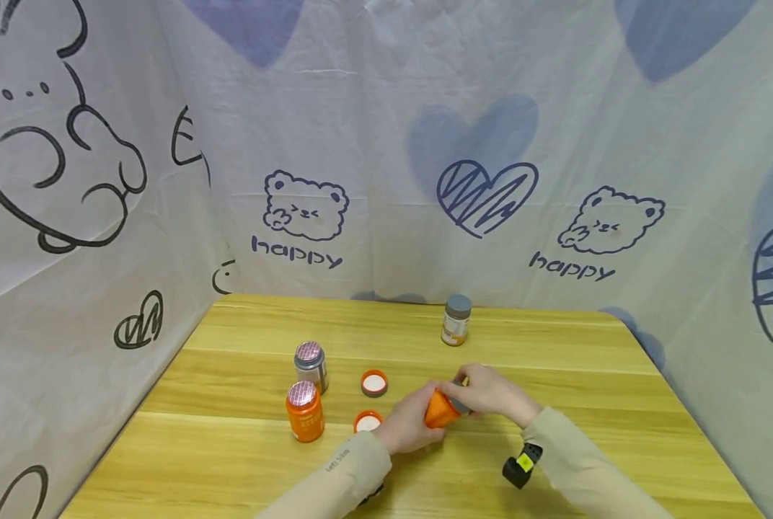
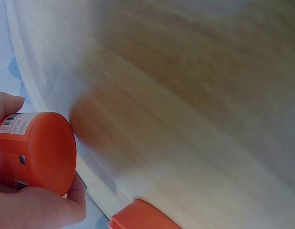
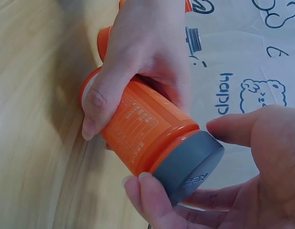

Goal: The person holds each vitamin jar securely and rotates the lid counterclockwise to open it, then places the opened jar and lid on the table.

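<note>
The orange plastic bottle with a printed label [image 3: 147, 124] is held tilted above the yellow wood-grain tabletop [image 1: 231, 476], its round dark-grey cap [image 3: 188, 164] toward the right hand [image 1: 493, 393]; the left hand [image 1: 409, 425] is wrapped round the body, probably to steady it, while the right hand pinches the cap's rim between thumb and fingers, a grip suited to turning; whether the cap is loose I cannot tell. Two round white-lined caps, one nearer the back [image 1: 374, 387] and one beside the left sleeve [image 1: 365, 419], lie liner-up, perhaps to keep the linings clean. Both forearms angle inward; the right wrist arches over the cap; the left comes in low.
</note>
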